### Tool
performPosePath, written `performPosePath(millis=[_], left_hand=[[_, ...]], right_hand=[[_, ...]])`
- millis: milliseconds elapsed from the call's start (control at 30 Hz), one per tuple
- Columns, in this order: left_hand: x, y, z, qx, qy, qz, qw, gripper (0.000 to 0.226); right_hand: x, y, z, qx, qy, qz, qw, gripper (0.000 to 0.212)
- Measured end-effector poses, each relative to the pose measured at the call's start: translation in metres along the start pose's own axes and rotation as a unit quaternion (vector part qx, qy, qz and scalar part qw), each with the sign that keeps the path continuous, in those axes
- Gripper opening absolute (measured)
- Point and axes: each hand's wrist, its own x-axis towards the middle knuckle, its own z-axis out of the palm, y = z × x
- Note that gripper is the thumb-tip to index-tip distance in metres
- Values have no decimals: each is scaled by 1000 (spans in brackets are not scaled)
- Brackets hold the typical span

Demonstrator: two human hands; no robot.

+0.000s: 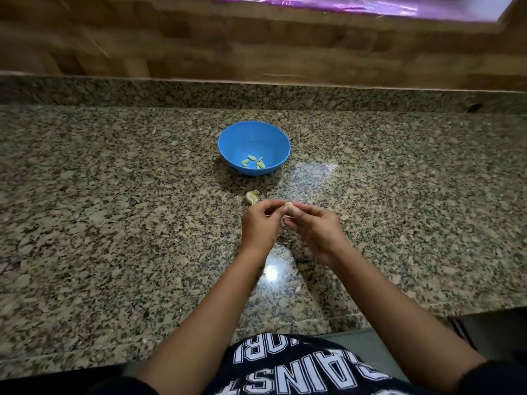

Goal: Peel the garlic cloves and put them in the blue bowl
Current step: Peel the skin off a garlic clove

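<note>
Worktop: speckled granite countertop [114,195] spanning the frame, with a raised granite lip at its far edge and a wood-toned wall [199,44] above it. A purple reflective strip [342,4] runs along the top right of the frame.

Blue bowl [254,138]: standing upright on the countertop, just above centre frame. Several peeled cloves [253,162] lie on its floor, toward the near side.

Garlic clove [288,208]: held off the countertop at centre frame, between the two hands and below the bowl. Pale skin shows on it; how much has come off cannot be determined.

Left hand [259,223]: fingers curled, fingertips pinching the clove from the left side.

Right hand [313,226]: thumb and fingers closed on the same clove from the right side.

Garlic piece [252,197]: lying on the countertop between the bowl and the hands, just upper left of the left hand, apart from the bowl.

Bottom of frame: both bare forearms and a dark shirt [285,372] with white lettering.
</note>
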Motion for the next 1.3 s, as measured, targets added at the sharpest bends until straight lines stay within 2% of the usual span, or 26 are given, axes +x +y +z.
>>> performPosePath(millis=[133,233,333,533,633,833,933,1067,1200,1300], left_hand=[[2,6,1,7,10,31,999,5],[2,5,3,73,25,95,992,4],[-1,5,6,132,29,150,979,9],[2,1,-4,186,-24,175,967,10],[-4,-11,-8,234,-83,163,955,14],[0,-23,-14,261,-70,65,960,17],[6,-14,-10,188,-42,-3,981,3],[13,-12,-8,48,-37,-75,995,8],[14,-11,-8,-23,-30,-95,995,10],[15,-10,-8,-60,-29,-108,992,7]], right_hand=[[3,-10,-6,-18,-10,0,1000,10],[5,-12,-3,-42,9,-5,999,7],[6,-13,5,0,44,2,999,6],[11,-9,12,107,42,86,990,10],[18,-16,5,114,45,88,989,13],[20,-13,-6,-40,8,67,997,20],[19,-7,-2,-110,9,34,993,15],[18,-3,3,-158,-8,8,987,9],[15,-3,4,-170,-26,12,985,3],[14,-4,5,-145,-32,17,989,9]])
